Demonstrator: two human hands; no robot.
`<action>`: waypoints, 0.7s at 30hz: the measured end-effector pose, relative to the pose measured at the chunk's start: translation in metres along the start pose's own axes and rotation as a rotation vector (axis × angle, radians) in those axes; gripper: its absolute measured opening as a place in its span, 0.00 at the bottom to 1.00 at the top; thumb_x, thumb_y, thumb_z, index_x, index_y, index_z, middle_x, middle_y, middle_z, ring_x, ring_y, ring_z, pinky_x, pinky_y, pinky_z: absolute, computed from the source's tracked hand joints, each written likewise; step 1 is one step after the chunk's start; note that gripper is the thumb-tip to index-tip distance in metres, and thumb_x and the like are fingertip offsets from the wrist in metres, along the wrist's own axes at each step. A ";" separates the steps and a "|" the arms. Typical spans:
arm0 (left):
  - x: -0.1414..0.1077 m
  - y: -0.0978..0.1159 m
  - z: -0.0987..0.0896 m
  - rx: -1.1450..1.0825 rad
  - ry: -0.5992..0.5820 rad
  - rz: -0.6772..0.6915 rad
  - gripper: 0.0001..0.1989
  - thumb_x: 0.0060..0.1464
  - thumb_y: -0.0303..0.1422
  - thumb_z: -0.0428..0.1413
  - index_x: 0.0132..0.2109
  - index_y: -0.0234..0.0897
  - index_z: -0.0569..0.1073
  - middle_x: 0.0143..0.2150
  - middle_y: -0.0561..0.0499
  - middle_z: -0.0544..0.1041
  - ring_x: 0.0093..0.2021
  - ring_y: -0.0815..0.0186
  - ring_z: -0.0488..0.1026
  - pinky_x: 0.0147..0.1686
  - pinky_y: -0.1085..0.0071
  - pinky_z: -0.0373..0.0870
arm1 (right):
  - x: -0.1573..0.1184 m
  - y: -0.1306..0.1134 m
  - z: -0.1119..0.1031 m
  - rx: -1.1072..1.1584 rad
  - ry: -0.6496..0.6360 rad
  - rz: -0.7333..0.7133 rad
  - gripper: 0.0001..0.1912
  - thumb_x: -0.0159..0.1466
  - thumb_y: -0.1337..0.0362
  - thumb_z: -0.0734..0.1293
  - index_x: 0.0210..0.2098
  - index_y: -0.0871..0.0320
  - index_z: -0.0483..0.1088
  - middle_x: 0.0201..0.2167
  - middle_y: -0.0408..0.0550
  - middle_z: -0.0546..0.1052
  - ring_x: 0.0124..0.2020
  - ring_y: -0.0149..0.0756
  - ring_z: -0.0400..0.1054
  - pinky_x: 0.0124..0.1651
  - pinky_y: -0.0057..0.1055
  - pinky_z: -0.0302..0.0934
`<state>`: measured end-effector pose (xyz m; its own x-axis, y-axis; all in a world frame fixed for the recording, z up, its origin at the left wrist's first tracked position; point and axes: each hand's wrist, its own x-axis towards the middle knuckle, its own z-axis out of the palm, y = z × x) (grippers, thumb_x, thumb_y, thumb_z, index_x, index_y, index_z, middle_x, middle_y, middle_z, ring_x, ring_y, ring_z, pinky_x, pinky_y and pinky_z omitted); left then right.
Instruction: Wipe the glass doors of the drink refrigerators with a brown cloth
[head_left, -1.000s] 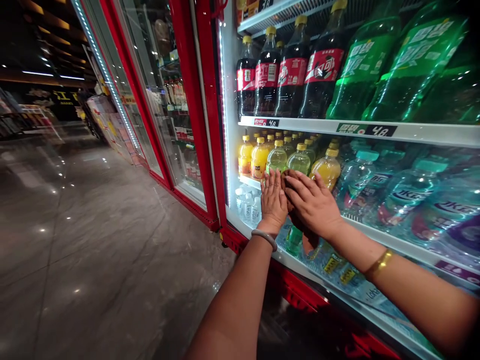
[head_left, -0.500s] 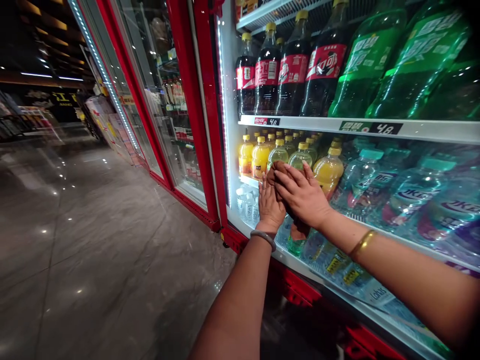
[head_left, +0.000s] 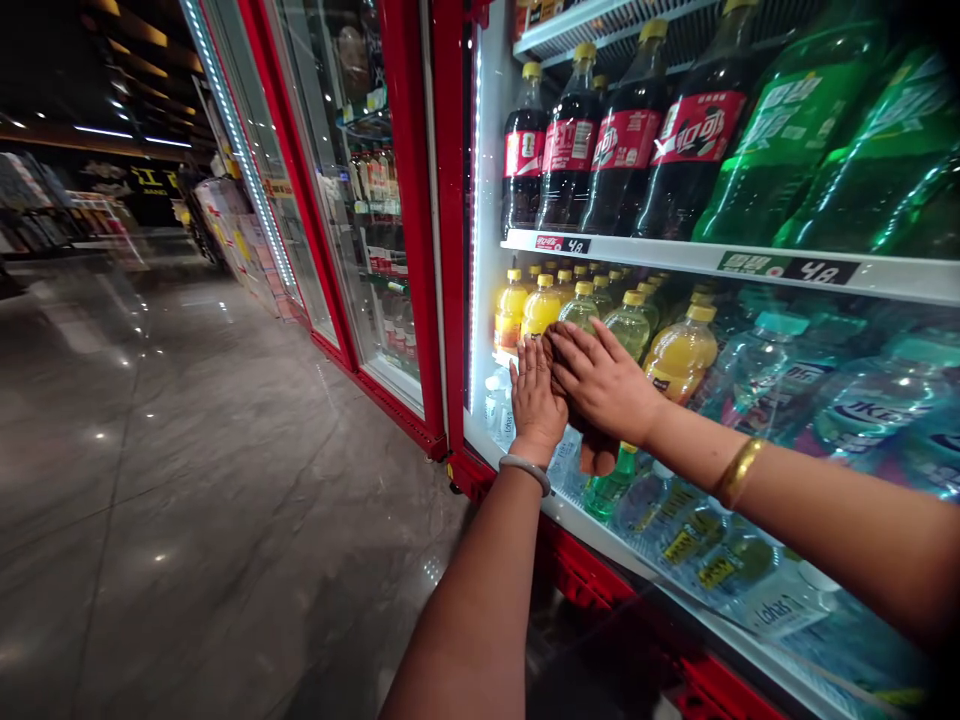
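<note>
Both my hands are pressed to the glass front of a lit drinks fridge. My right hand (head_left: pixel 611 385) lies flat with stretched fingers over a brown cloth (head_left: pixel 600 455), holding it against the pane. Part of the cloth shows below the palm and past the fingertips. Close on its left, my left hand (head_left: pixel 538 395) rests with fingers straight and flat, touching the cloth's edge. Behind the hands stand small yellow bottles (head_left: pixel 511 305), pale green bottles (head_left: pixel 628 325) and a larger yellow bottle (head_left: pixel 681 355). A grey bangle circles my left wrist, a gold one my right.
Cola bottles (head_left: pixel 566 150) and large green bottles (head_left: pixel 799 140) fill the upper shelf above a price strip (head_left: pixel 667 252). Clear water bottles lie low behind the glass. A red door frame (head_left: pixel 450 230) stands left of my hands, beside a glossy grey floor (head_left: pixel 202 480).
The view has turned slightly left, so the fridge appears further right. Both hands and the cloth have slid a little left across the bottles behind, staying together.
</note>
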<state>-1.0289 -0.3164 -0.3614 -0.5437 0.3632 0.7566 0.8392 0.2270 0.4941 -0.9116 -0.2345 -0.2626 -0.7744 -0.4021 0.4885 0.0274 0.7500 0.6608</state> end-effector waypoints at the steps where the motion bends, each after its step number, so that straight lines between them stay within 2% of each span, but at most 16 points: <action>1: -0.001 -0.002 -0.001 0.007 -0.021 -0.008 0.38 0.66 0.27 0.43 0.80 0.37 0.45 0.82 0.46 0.44 0.82 0.60 0.37 0.80 0.49 0.37 | -0.006 0.000 0.001 -0.002 -0.006 -0.052 0.20 0.71 0.64 0.65 0.60 0.65 0.74 0.70 0.62 0.68 0.75 0.59 0.55 0.77 0.64 0.49; 4: -0.005 -0.007 -0.002 0.024 -0.059 0.000 0.36 0.66 0.28 0.43 0.79 0.36 0.46 0.82 0.44 0.45 0.82 0.60 0.37 0.80 0.49 0.38 | -0.016 0.015 -0.004 0.063 -0.012 -0.166 0.16 0.72 0.66 0.62 0.55 0.57 0.77 0.66 0.51 0.74 0.75 0.52 0.57 0.78 0.62 0.49; 8: -0.003 -0.007 0.003 0.036 -0.030 0.007 0.37 0.65 0.27 0.44 0.79 0.31 0.47 0.82 0.41 0.45 0.82 0.59 0.37 0.80 0.50 0.39 | 0.014 0.039 -0.008 0.188 0.053 -0.070 0.20 0.72 0.67 0.61 0.59 0.51 0.75 0.70 0.46 0.70 0.78 0.50 0.50 0.80 0.63 0.40; 10: -0.001 -0.009 0.006 0.027 0.003 -0.027 0.37 0.65 0.26 0.44 0.79 0.31 0.46 0.82 0.41 0.46 0.81 0.59 0.37 0.80 0.49 0.39 | 0.033 0.034 -0.002 0.165 0.065 -0.019 0.21 0.72 0.66 0.62 0.62 0.53 0.73 0.73 0.48 0.65 0.79 0.54 0.46 0.79 0.66 0.40; 12: -0.001 -0.013 0.009 0.014 0.028 -0.086 0.38 0.66 0.26 0.43 0.79 0.34 0.44 0.82 0.42 0.46 0.81 0.60 0.35 0.80 0.49 0.38 | 0.039 0.018 0.008 0.120 0.049 -0.023 0.22 0.71 0.65 0.63 0.62 0.57 0.73 0.74 0.52 0.64 0.79 0.57 0.45 0.78 0.66 0.43; 14: -0.002 -0.020 0.008 0.009 0.032 -0.132 0.37 0.67 0.27 0.42 0.80 0.36 0.42 0.82 0.42 0.45 0.81 0.61 0.34 0.80 0.48 0.38 | 0.030 -0.002 0.018 0.090 0.030 -0.071 0.23 0.69 0.63 0.65 0.63 0.62 0.73 0.74 0.58 0.63 0.79 0.60 0.45 0.77 0.66 0.44; 17: -0.007 -0.030 0.005 0.017 0.011 -0.132 0.36 0.68 0.28 0.43 0.79 0.38 0.45 0.82 0.43 0.48 0.81 0.60 0.36 0.80 0.48 0.39 | 0.004 -0.017 0.024 0.112 0.011 -0.162 0.33 0.65 0.59 0.69 0.67 0.68 0.68 0.76 0.64 0.58 0.79 0.63 0.42 0.78 0.64 0.44; 19: -0.010 -0.034 0.003 0.020 -0.006 -0.117 0.36 0.67 0.28 0.43 0.79 0.40 0.48 0.81 0.46 0.50 0.81 0.61 0.38 0.80 0.48 0.40 | -0.004 -0.011 0.025 0.165 0.016 -0.203 0.33 0.65 0.60 0.69 0.68 0.64 0.67 0.77 0.60 0.57 0.80 0.58 0.41 0.78 0.63 0.44; 21: -0.011 -0.036 0.002 0.025 -0.017 -0.111 0.36 0.66 0.27 0.44 0.79 0.40 0.49 0.81 0.46 0.49 0.81 0.61 0.38 0.80 0.48 0.40 | 0.005 0.001 0.027 0.214 0.046 -0.214 0.26 0.67 0.63 0.66 0.64 0.54 0.72 0.77 0.50 0.59 0.80 0.52 0.42 0.78 0.62 0.43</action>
<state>-1.0531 -0.3265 -0.3883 -0.6332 0.3494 0.6906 0.7740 0.2894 0.5632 -0.9325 -0.2213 -0.2750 -0.7187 -0.5826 0.3796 -0.2707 0.7373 0.6190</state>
